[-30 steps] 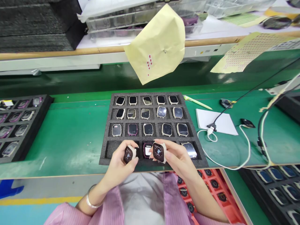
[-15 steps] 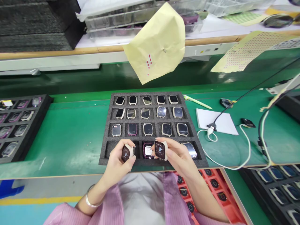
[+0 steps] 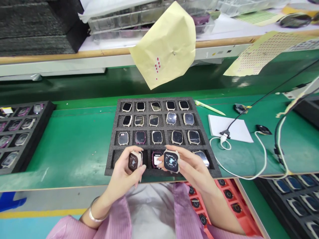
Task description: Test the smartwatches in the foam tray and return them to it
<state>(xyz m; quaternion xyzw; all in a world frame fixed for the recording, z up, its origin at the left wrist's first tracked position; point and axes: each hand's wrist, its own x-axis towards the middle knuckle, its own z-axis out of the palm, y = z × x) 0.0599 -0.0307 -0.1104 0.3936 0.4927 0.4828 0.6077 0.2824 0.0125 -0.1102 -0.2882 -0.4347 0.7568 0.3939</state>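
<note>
My left hand (image 3: pixel 124 172) is closed round a beige-rimmed smartwatch body (image 3: pixel 134 161), its lit screen turned partly to the left. Between the fingers of my right hand (image 3: pixel 193 166) is a second smartwatch body (image 3: pixel 171 161) with a light rim; its lit screen faces me. Both are held over the front row of a dark foam tray (image 3: pixel 115 132). Behind the right-hand watch, a purple watch body (image 3: pixel 156 158) with a lit white screen sits in its compartment, partly covered. Another watch body (image 3: pixel 202 158) lies in the front right compartment, partly behind my right hand.
A second foam tray (image 3: pixel 37 139) of watches stands at left, another (image 3: pixel 274 199) at lower right. Right of the middle tray are a green pen (image 3: pixel 210 108), a white pad (image 3: pixel 233 127) and a white cable (image 3: pixel 264 156). A red tray (image 3: pixel 224 202) lies below the table edge.
My right hand has turned its watch so that the screen faces me more squarely. The left-hand watch has shifted slightly left and stays in my grip.
</note>
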